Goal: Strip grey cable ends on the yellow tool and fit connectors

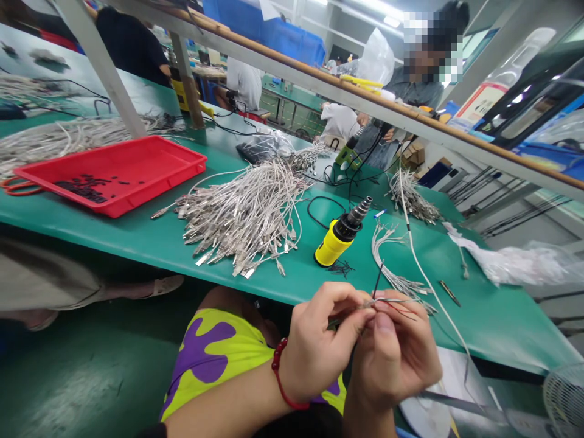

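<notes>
My left hand (319, 347), with a red bead bracelet at the wrist, pinches the end of a thin cable with split wires (392, 300). Right beside it, my right hand (395, 356) has its thumb and fingers closed on the same wires. Red, white and black strands fan out past the fingertips, and a dark thin piece points upward. Both hands are together at the front edge of the green table (283, 286). Behind them stands a yellow heat gun (335, 243), nozzle up, with small black tubes (341, 267) at its foot.
A large heap of grey cables (241, 213) lies left of the heat gun, a red tray (159, 164) with black bits farther left. A smaller cable bundle (387, 267) is just beyond my hands. A shelf rail (365, 103) crosses above. People are in the background.
</notes>
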Demonstrator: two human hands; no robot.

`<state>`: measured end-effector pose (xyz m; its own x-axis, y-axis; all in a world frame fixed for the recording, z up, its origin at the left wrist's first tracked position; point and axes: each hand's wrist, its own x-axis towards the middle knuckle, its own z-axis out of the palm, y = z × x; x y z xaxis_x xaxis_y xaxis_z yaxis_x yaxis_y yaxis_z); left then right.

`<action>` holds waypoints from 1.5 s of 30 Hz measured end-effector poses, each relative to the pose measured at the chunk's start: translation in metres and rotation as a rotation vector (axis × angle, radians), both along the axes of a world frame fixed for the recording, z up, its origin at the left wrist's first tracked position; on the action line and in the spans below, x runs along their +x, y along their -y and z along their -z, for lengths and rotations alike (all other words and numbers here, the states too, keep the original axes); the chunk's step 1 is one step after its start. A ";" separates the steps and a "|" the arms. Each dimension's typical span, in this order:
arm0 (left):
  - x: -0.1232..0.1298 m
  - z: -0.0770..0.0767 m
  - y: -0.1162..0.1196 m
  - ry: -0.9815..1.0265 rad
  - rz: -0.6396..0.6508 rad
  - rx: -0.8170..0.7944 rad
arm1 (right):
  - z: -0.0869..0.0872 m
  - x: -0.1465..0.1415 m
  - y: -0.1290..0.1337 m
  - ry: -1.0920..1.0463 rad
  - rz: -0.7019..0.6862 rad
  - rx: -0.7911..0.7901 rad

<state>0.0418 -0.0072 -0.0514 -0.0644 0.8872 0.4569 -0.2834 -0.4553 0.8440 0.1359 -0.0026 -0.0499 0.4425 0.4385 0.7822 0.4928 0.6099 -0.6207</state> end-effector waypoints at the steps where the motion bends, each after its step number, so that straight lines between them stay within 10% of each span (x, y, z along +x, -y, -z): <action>1: 0.000 0.000 0.000 -0.004 -0.005 0.007 | 0.000 0.001 0.000 0.009 -0.006 -0.004; 29: 0.001 -0.001 0.002 0.022 0.059 -0.042 | -0.003 0.000 0.000 0.044 -0.010 0.046; 40: 0.005 -0.005 0.002 0.251 0.334 -0.180 | -0.012 0.024 0.004 -0.483 -0.519 -0.399; 45: 0.005 -0.007 0.003 0.273 0.382 -0.235 | -0.018 0.023 0.004 -0.441 -0.594 -0.350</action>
<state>0.0465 -0.0101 -0.0441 0.1948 0.9472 0.2549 -0.6160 -0.0841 0.7833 0.1586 -0.0064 -0.0318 0.2950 0.8833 0.3643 -0.1856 0.4270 -0.8850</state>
